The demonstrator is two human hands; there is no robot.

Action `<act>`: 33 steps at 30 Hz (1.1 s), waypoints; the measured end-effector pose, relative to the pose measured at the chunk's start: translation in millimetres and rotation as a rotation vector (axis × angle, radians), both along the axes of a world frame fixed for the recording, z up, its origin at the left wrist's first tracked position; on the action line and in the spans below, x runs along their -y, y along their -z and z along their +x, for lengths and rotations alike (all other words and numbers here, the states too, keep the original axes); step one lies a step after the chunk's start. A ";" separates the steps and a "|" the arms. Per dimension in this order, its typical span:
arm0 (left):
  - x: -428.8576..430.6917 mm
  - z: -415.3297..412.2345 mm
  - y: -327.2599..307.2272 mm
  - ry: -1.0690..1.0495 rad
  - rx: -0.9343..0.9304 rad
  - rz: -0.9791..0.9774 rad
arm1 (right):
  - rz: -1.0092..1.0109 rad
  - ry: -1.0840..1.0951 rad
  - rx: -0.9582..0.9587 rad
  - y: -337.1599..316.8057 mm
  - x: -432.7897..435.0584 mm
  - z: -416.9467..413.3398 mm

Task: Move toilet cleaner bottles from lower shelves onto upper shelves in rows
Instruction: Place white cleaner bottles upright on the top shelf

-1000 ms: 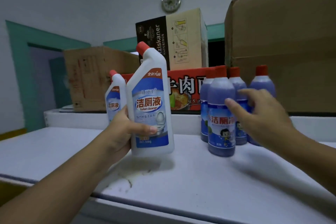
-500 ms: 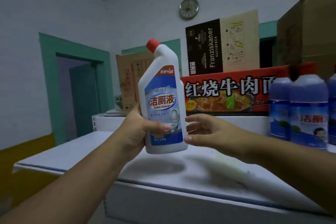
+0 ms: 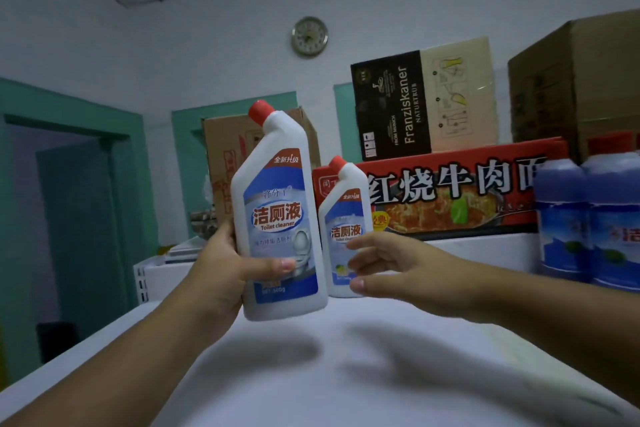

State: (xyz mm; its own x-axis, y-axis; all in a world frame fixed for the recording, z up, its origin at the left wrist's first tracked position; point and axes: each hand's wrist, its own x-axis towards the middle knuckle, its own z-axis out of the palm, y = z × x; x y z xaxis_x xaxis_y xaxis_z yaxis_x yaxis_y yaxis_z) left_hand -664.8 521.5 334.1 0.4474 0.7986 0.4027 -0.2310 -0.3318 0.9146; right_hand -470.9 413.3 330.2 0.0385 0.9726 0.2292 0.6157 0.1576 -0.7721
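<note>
My left hand [image 3: 225, 267] grips a white toilet cleaner bottle [image 3: 277, 215] with a red cap and blue label, held upright just above the white top shelf [image 3: 346, 367]. A second, identical white bottle [image 3: 344, 225] stands on the shelf right behind it. My right hand [image 3: 398, 267] is beside that second bottle with fingers spread, its fingertips at the label; I cannot tell whether they touch. Two blue toilet cleaner bottles [image 3: 588, 218] stand at the right edge of the frame.
A red noodle carton [image 3: 450, 194] lies behind the bottles, with a Franziskaner box [image 3: 422, 100] on top and large brown cartons [image 3: 581, 80] to the right. Another brown carton [image 3: 225, 149] sits at the back left. A teal doorway [image 3: 69, 201] lies left.
The view has shifted, bringing the second white bottle back into sight. My right hand has moved further right of the held bottle, up to the standing one. The left hand keeps its grip.
</note>
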 end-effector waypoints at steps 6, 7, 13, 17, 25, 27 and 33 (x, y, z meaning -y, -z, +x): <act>-39.9 19.0 0.0 -0.109 -0.096 0.050 | -0.065 -0.037 0.496 20.1 -23.7 16.0; -47.5 23.1 0.5 -0.116 -0.113 0.049 | -0.083 -0.070 0.574 26.3 -28.1 18.6; -94.9 41.6 21.9 -0.149 -0.181 0.014 | -0.247 -0.241 0.731 43.9 -47.3 28.6; -119.0 48.4 43.2 -0.169 -0.161 0.013 | -0.272 -0.256 0.680 45.4 -51.2 33.3; -141.6 48.9 56.1 -0.151 -0.265 0.266 | -0.269 -0.228 0.628 48.8 -55.6 37.6; -140.1 48.5 55.7 -0.176 -0.320 0.327 | -0.272 -0.226 0.625 49.2 -55.8 37.5; -136.6 43.1 58.8 -0.255 -0.414 0.427 | -0.258 -0.200 0.651 51.5 -55.5 37.8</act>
